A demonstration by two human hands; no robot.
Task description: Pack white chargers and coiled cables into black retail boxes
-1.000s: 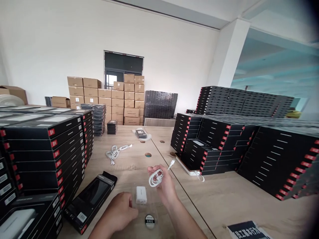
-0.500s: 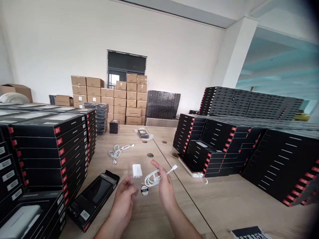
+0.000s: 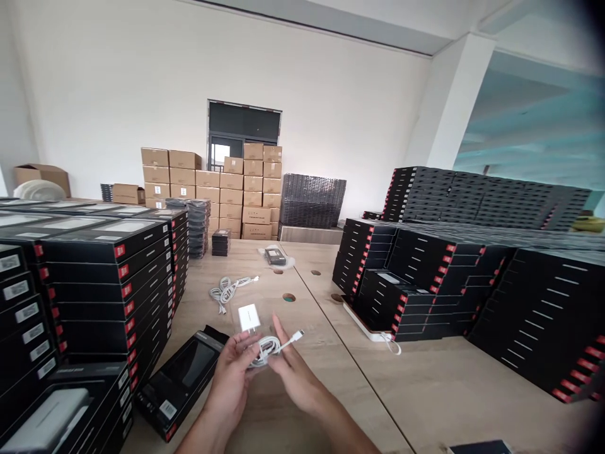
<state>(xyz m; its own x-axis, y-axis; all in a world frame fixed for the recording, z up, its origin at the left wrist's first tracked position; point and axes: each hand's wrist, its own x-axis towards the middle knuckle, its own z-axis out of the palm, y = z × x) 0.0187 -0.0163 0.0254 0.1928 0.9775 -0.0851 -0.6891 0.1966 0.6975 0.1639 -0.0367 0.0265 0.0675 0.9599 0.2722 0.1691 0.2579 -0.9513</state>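
Note:
Close together above the table, my two hands meet around a coiled white charging cable. My left hand is closed, its thumb along the coil. A white charger plug stands up from its fingertips, prongs downward. Something clear, apparently thin plastic, shows faintly around the plug. My right hand grips the coil from the right, thumb across it and one finger stretched upward. The cable's connector end sticks out to the right past that hand. Part of the coil is hidden by fingers.
Stacked black boxes rise on the left; more black boxes fill the right. A windowed black box lies by my left forearm. Another white cable and a bagged black item lie farther back. The table has round holes.
Both hands have come together. The right hand has moved left with the cable, bringing the coil against the left fingers. The round black-and-white label between the hands is no longer visible.

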